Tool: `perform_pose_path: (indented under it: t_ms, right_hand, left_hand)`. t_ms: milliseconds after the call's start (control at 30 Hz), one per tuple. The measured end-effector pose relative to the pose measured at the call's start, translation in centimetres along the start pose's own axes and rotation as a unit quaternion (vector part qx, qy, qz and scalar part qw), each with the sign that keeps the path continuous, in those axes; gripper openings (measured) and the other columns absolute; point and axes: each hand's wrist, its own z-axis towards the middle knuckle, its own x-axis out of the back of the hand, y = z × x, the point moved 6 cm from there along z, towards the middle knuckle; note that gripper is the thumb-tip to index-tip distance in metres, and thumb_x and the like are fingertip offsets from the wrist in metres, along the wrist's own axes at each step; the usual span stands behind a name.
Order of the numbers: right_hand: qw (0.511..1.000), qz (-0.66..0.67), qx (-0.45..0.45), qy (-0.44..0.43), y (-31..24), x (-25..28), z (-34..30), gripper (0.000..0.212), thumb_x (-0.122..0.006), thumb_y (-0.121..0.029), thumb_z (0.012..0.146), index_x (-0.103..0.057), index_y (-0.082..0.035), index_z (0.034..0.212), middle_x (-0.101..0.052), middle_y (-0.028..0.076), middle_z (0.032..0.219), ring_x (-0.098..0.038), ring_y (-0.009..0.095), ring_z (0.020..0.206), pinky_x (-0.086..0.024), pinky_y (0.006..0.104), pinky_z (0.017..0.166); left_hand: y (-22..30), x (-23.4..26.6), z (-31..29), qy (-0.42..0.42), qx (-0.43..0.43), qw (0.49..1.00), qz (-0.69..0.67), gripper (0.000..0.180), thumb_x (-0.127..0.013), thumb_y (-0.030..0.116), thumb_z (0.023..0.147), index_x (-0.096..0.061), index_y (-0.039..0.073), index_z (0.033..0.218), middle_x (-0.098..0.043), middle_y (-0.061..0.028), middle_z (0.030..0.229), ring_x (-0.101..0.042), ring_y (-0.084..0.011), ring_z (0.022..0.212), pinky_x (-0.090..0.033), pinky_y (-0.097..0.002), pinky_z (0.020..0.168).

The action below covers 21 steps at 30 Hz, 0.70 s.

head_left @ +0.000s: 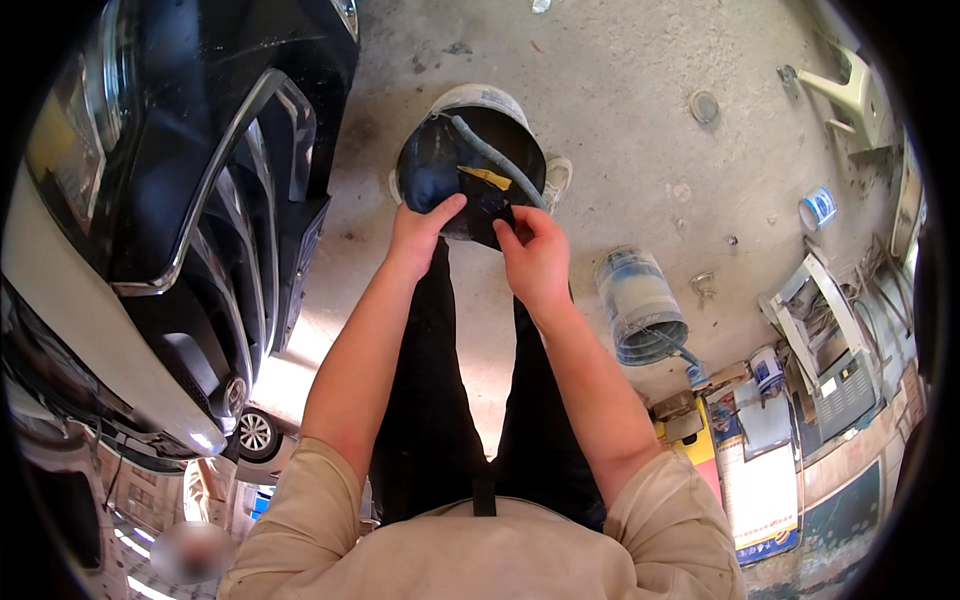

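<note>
Both my hands meet in front of me over a round bucket (pixel 485 95) with a pale rim and a dark inside. A thin black sheet-like piece (pixel 482 215) spans the gap between them; its exact kind is hard to make out against the dark bucket. My left hand (pixel 420 232) grips its left side, thumb on top and fingers hidden beneath. With thumb and bent fingers, my right hand (pixel 537 258) pinches its right edge. Just beyond the fingers shows a narrow yellow strip (pixel 485 178). A grey hose (pixel 492 155) runs across the bucket's opening.
A dark car front with chrome trim (pixel 235 170) rises close on my left. To my right, a stained bucket (pixel 640 300) lies on the concrete floor near a small blue-white can (pixel 817 208). Farther right are a cream stool (pixel 850 95) and a grey metal-framed panel (pixel 840 385).
</note>
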Motion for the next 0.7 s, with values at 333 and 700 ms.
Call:
perform_pose_path:
  t_ms: [333,700]
  right_hand:
    - [0.942,0.316,-0.035,0.104,2.3,5.6,-1.9,0.019,-0.07,0.004,0.095,-0.068,-0.002,0.113,-0.071,0.002,0.106,-0.064,0.007,0.094,-0.049,0.0215,0.084]
    - [0.898,0.249,-0.103,0.349,12.9,13.0,-2.9,0.04,-0.059,-0.013,0.101,-0.053,-0.002,0.139,-0.064,0.015,0.126,-0.065,0.029,0.113,-0.059,0.0399,0.085]
  left_hand:
    - [-3.9,1.6,9.5,0.029,0.009,0.851,0.524,0.068,-0.056,0.048,0.097,-0.055,-0.007,0.138,-0.069,-0.0352,0.107,-0.068,-0.048,0.105,-0.053,-0.0517,0.094]
    - [-15.0,-5.0,21.7,-0.273,-0.021,0.477,0.835,0.055,-0.045,0.029,0.102,-0.048,0.009,0.153,-0.039,-0.0135,0.164,-0.033,-0.0328,0.151,-0.026,-0.0561,0.122]
